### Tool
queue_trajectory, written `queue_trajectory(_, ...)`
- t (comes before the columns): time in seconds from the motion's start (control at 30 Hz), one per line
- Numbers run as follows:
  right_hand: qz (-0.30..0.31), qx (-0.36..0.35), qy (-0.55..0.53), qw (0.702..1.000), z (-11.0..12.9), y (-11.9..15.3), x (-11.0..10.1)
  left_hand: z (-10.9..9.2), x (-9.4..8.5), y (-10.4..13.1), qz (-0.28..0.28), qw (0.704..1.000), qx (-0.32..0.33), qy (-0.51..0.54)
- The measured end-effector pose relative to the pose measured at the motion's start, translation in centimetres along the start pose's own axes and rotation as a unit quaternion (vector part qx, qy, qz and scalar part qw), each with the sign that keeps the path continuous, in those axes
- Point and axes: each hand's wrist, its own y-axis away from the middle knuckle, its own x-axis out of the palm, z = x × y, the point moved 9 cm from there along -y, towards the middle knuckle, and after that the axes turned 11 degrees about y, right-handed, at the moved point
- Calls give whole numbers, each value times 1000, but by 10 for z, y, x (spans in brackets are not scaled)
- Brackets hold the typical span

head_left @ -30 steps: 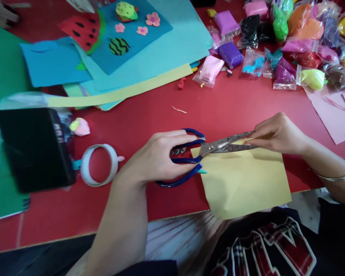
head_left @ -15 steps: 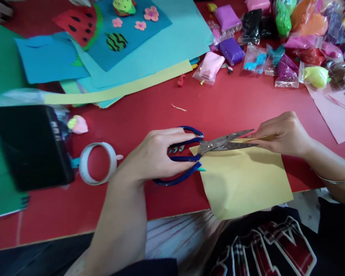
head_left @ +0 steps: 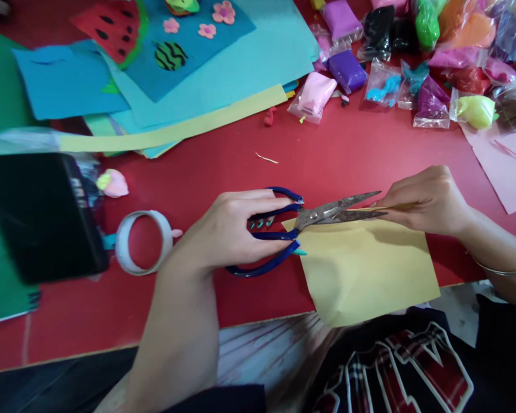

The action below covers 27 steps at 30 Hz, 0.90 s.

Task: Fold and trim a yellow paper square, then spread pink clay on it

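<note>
My left hand grips a pair of scissors by its blue handles, fingers through the loops. The rusty blades are slightly apart and point right, along the top edge of a yellow sheet of paper. Between the blades runs that upper edge of the paper. My right hand pinches the paper at its upper right, just past the blade tips. The sheet's lower part hangs over the table's front edge.
Several clay packets lie at the back right of the red table. A tape roll and a black device are on the left. Coloured papers with clay shapes lie behind, and a thin paper scrap lies mid-table.
The view has shifted slightly, so things at the left sit a little further left and up. Both hands, the scissors and the paper keep nearly the same pose.
</note>
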Motion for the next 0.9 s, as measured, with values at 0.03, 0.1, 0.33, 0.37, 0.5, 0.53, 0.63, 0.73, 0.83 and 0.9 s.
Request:
queue_trajectory(0.03, 2, 6, -6, 1000, 0, 0, 0, 0, 0, 0, -1, 1000, -3, 1)
queue_trajectory(0.1, 15, 24, -15, 999, -1, -1, 1, 0, 0, 0, -1, 1000, -11, 2)
queue_trajectory(0.33, 44, 81, -32, 995, -8, -2, 4, 4, 0, 0, 2, 1000, -28, 5)
queue_trajectory(0.37, 44, 84, -33, 995, -9, -2, 4, 4, 0, 0, 4, 1000, -29, 5)
queue_trajectory(0.5, 34, 90, -35, 995, -11, -1, 3, 2, 1, -1, 7, 1000, -22, 12)
queue_trajectory(0.53, 33, 92, -34, 995, -11, -1, 2, 2, 1, -1, 7, 1000, -21, 13)
queue_trajectory(0.63, 34, 94, -28, 995, -11, 0, 2, 1, 2, 0, 15, 1000, -19, 15)
queue_trajectory(0.73, 26, 86, -29, 996, -9, 0, 1, 2, 3, 2, 23, 999, -21, 8)
queue_trajectory(0.83, 23, 90, -28, 995, -10, 0, 1, 1, 4, 3, 32, 999, -15, 4)
queue_trajectory(0.9, 27, 97, -24, 995, -11, 0, 1, 1, 4, 4, 32, 999, -14, 7)
